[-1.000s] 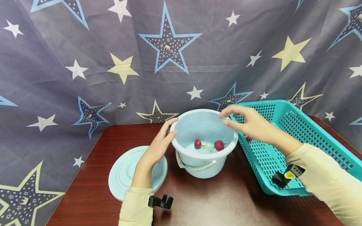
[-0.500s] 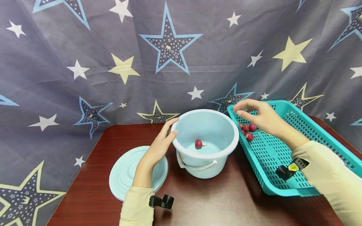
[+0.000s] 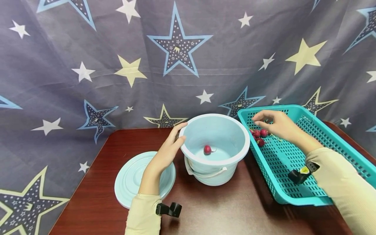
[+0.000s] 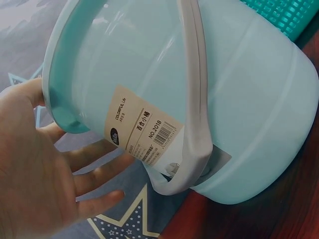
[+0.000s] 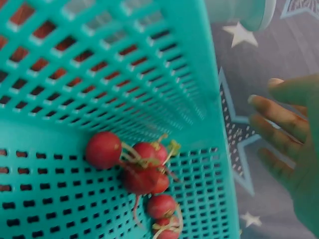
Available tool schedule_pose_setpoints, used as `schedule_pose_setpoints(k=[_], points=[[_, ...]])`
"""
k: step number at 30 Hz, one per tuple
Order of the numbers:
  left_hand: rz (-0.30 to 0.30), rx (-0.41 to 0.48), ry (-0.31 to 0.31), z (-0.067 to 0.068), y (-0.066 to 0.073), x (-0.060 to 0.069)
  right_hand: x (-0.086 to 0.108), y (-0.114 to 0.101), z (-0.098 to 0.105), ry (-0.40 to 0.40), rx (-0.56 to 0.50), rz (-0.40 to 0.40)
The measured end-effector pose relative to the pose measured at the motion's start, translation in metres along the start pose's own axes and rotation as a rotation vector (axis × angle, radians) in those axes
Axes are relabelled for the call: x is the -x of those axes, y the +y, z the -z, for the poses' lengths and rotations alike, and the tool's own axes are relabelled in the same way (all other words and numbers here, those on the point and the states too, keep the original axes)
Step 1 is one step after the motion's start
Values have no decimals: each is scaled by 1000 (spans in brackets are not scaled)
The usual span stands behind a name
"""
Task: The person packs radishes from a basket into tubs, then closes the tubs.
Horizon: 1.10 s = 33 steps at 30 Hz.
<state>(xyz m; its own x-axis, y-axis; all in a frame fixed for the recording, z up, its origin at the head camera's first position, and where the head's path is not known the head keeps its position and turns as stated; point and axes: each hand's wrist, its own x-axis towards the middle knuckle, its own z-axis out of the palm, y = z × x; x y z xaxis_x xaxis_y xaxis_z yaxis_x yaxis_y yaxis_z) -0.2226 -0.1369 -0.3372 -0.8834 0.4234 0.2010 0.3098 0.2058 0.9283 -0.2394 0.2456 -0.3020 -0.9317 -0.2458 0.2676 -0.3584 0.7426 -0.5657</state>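
Observation:
The left hand (image 3: pixel 166 148) rests at the left rim of the light-blue bucket (image 3: pixel 212 174), thumb and fingertips touching it; in the left wrist view its relaxed fingers lie by the labelled side of the bucket (image 4: pixel 244 99). One red radish (image 3: pixel 207 149) shows on the bucket's floor; the near wall hides part of the inside. Over the far left part of the turquoise basket (image 3: pixel 293 199) hovers the right hand (image 3: pixel 277 125), empty, fingers loosely bent. Several radishes (image 3: pixel 260 142) lie beneath it in the basket; the right wrist view shows radishes (image 5: pixel 103 150) with stems.
A round light-blue lid (image 3: pixel 126 182) lies on the dark red table (image 3: pixel 205 209), left of the bucket and partly behind the left forearm. Behind the table hangs a grey cloth (image 3: pixel 102 42) with stars. The bucket's handle (image 3: pixel 210 175) hangs down its front.
The right hand has moved right, from above the bucket to above the basket. Two radishes showed in the bucket a second ago; one shows now. The left hand has stayed at the rim.

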Motion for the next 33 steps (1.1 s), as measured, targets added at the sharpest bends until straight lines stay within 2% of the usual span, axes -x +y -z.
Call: schedule_pose_setpoints(k=[13, 23, 27, 33], points=[[15, -18, 10, 1, -3, -1, -1, 31, -15, -138, -23, -98], [-9, -7, 7, 0, -2, 0, -1, 48, -15, -173, 7, -178], [-18, 4, 5, 0, -1, 0, 1, 57, -15, -194, -15, -209], [-19, 11, 2, -1, 0, -1, 4, 69, -20, -239, -60, -198]])
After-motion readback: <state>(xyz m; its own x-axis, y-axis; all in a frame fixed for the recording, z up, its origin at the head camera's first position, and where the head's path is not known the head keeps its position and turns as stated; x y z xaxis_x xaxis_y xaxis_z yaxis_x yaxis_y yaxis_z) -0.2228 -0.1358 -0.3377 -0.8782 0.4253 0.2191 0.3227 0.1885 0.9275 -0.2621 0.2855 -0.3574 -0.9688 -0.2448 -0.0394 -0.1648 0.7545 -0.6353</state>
